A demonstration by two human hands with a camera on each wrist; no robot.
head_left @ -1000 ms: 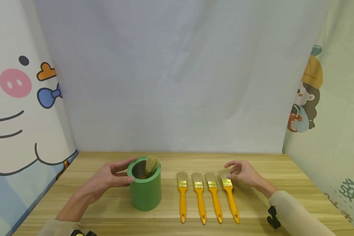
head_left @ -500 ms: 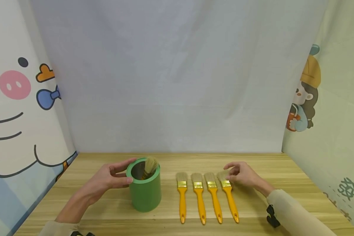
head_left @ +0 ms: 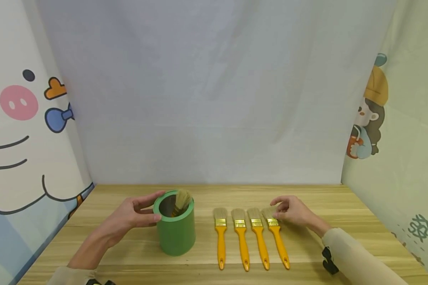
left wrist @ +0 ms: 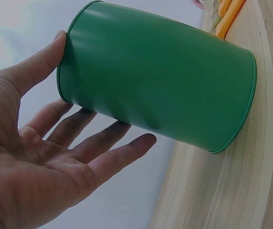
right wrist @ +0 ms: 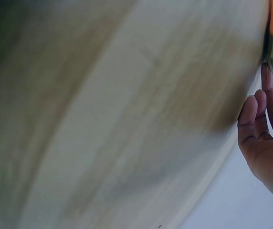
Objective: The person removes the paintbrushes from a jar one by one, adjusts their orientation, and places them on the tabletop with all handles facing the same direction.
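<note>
A green can stands upright on the table, with the bristles of a paintbrush poking out over its rim. My left hand holds the can from the left near the top, thumb in front and index finger behind; the left wrist view shows the other fingers along its side. Right of the can, several paintbrushes with orange handles lie in a row, bristles away from me. My right hand pinches the rightmost paintbrush at its bristles; the handle lies on the wood. The fingertips partly cover those bristles.
The other paintbrushes in the row lie close together: one nearest the can, one in the middle and one beside the held brush. A pale cloth hangs behind the wooden table, and printed curtains close off both sides.
The bristle end of the rightmost paintbrush has shifted slightly left, toward its neighbour, with my right hand at it. My left hand and the can have stayed in place.
</note>
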